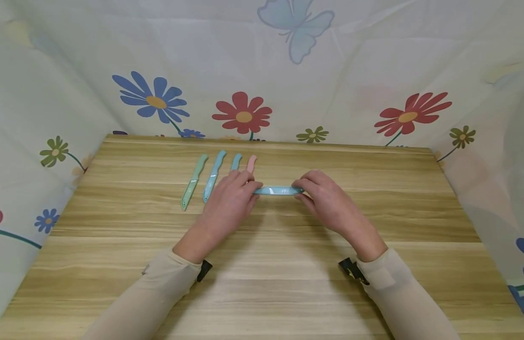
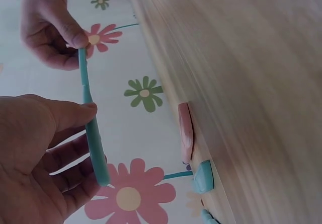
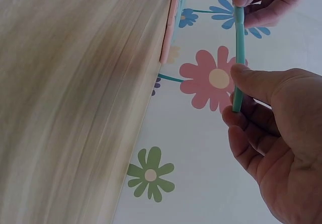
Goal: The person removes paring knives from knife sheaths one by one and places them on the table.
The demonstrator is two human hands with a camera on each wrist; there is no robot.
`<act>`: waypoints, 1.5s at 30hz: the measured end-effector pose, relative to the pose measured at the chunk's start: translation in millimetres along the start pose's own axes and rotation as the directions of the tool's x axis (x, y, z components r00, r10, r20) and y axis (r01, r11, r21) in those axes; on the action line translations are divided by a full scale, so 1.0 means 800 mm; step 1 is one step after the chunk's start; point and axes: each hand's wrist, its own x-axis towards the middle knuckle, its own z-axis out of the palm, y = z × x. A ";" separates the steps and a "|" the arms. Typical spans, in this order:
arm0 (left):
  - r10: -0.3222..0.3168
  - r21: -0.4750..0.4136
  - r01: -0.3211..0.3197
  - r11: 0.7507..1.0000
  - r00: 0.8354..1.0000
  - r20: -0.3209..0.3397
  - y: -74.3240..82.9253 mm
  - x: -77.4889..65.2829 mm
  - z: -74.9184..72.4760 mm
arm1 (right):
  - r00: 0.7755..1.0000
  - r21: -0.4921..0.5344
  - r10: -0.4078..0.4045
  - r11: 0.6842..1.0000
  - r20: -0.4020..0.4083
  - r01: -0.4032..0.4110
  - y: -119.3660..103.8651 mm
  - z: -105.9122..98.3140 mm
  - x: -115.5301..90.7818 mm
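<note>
A blue sheathed paring knife (image 1: 279, 191) is held level above the table between both hands. My left hand (image 1: 229, 196) pinches it at the handle (image 2: 95, 148) between thumb and fingers. At the sheath's tip end, my right hand (image 1: 330, 200) pinches with thumb and fingers, as the right wrist view also shows (image 3: 297, 118). The sheath covers the blade. Left of the hands lie a green knife (image 1: 195, 182), a blue knife (image 1: 214, 175), another blue knife (image 1: 236, 162) and a pink knife (image 1: 252, 163); the left hand hides the lower parts of the last two.
The wood-grain table (image 1: 279, 293) reaches back to a pale sheet (image 1: 342, 71) printed with flowers and a butterfly. This sheet hangs along the back and both sides. Dark devices (image 1: 353, 271) sit at both wrists.
</note>
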 end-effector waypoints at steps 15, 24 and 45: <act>0.021 0.055 -0.021 0.998 1.000 -0.008 0.002 -0.001 0.004 | 1.000 -0.007 -0.017 1.000 -0.002 0.017 0.000 0.000 0.000; 0.041 0.090 -0.042 0.995 0.999 0.004 0.006 -0.003 -0.001 | 1.000 -0.098 -0.018 0.995 0.016 0.020 -0.010 0.003 0.001; 0.073 0.118 -0.075 0.990 0.997 0.024 0.020 -0.009 0.000 | 0.996 -0.246 -0.086 0.966 -0.026 0.077 -0.036 0.025 0.001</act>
